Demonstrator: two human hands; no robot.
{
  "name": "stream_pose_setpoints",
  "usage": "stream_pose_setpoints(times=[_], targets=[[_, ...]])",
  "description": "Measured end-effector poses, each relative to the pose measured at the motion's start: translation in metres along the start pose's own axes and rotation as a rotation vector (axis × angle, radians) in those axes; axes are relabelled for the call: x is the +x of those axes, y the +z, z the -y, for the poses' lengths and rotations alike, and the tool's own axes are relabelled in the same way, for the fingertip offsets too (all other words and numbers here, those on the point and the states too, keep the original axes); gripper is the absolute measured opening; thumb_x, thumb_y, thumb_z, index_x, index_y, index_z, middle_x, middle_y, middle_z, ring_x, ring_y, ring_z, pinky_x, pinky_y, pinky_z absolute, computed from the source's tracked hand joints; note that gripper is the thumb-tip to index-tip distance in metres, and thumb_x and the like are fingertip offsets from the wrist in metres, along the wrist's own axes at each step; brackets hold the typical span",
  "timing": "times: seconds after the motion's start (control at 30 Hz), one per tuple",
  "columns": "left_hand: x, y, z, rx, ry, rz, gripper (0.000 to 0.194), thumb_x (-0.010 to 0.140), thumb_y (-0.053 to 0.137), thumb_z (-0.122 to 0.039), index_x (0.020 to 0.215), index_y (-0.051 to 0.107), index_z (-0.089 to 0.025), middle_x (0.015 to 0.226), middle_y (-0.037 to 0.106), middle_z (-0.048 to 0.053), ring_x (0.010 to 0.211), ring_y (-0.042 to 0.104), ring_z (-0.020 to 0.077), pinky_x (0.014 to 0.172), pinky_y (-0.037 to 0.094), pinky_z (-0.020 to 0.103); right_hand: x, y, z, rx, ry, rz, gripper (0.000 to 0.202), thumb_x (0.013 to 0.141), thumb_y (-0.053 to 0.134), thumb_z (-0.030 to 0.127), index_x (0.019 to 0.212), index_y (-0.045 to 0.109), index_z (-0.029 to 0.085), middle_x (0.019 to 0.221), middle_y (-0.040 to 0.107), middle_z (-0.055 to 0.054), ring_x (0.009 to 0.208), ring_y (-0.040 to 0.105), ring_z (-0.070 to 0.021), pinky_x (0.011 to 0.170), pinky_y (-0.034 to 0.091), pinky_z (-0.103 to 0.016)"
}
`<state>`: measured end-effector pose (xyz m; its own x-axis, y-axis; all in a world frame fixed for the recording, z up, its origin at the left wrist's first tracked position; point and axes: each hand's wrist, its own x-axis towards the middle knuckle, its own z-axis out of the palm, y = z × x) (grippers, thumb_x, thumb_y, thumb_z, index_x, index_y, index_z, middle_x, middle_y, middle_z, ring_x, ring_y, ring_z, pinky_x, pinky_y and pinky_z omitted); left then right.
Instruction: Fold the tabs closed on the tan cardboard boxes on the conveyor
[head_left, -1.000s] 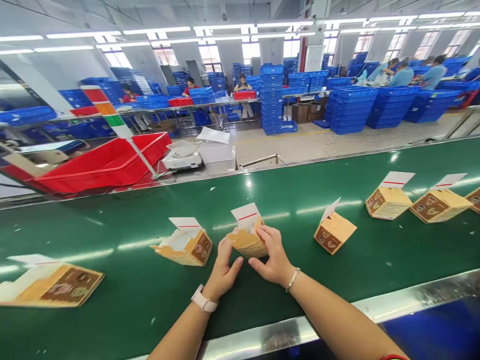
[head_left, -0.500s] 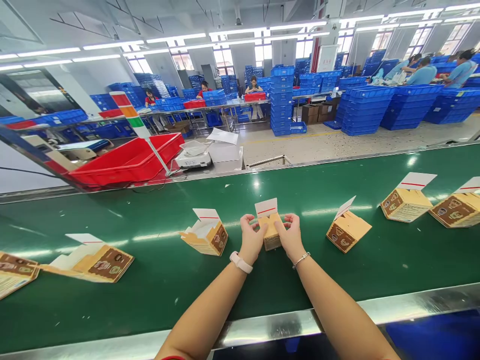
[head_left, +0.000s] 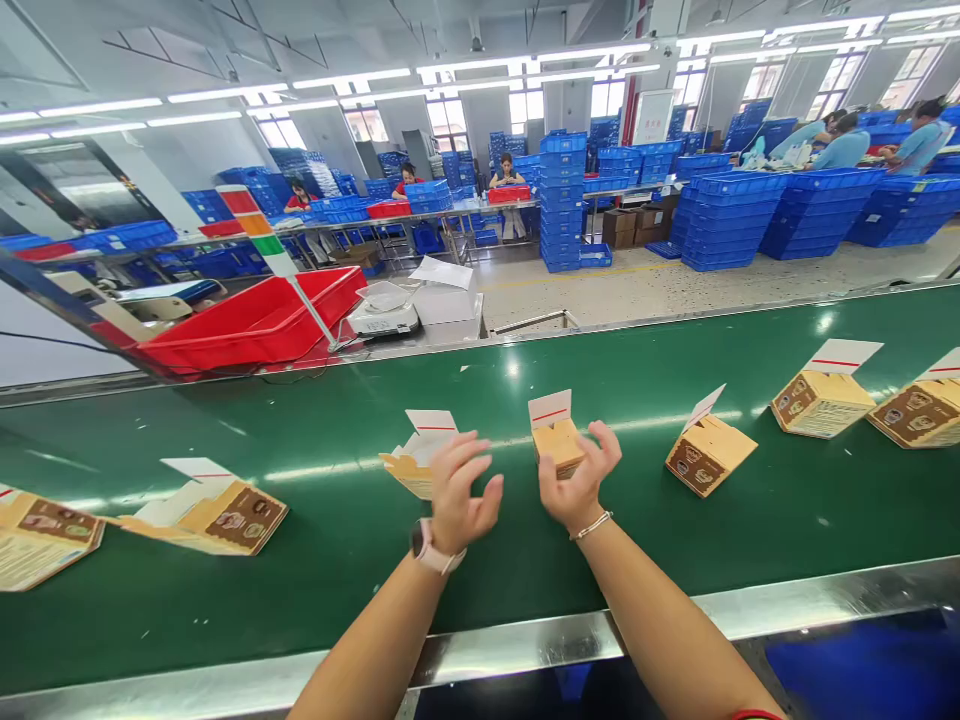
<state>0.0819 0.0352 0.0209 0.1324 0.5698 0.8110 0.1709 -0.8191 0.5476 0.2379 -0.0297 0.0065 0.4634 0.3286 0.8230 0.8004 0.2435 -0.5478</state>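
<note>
Both hands lifted, fingers spread, holding nothing

Right hand [head_left: 576, 478] hovers just near of the upright small carton [head_left: 558, 444], flap up, standing free on the green belt [head_left: 750, 540]; left hand [head_left: 459, 490] hangs in front of an opened carton [head_left: 409, 462], possibly brushing it; more cartons [head_left: 709, 452] right and left, none blocking

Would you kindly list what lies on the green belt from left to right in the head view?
Flat carton → open carton → left hand → upright carton → tilted carton → printed carton → edge carton.
</note>
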Motion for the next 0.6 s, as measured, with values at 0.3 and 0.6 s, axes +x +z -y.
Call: stream_pose_setpoints(times=[0.3, 0.6], targets=[[-0.017, -0.02, 0.036, -0.036, -0.474, -0.116, 0.049, 0.089, 0.04, -0.06, 0.103, 0.061, -0.018, 0.098, 0.066, 0.011, 0.095, 0.062, 0.0247, 0.087, 0.049, 0.04, -0.034, 0.009, 0.021, 0.142, -0.243, 0.621, 0.07, 0.08, 0.055, 0.035, 0.143, 0.027, 0.017, 0.14, 0.041, -0.019, 0.132, 0.037, -0.034, 0.1, 0.041, -0.055], [-0.017, 0.007, 0.014, 0.119, -0.063, 0.233, 0.037, 0.095, 0.041, -0.041, 0.12, 0.061, -0.022, 0.124, 0.063, 0.013, 0.115, 0.054, 0.0259, 0.099, 0.041, 0.048, -0.009, 0.015, -0.01, 0.165, -0.015, 0.659, 0.024, 0.09, 0.052, 0.034, 0.102, 0.071, 0.027, 0.114, 0.067, -0.006, 0.123, 0.041, -0.0302, 0.102, 0.036, -0.056]])
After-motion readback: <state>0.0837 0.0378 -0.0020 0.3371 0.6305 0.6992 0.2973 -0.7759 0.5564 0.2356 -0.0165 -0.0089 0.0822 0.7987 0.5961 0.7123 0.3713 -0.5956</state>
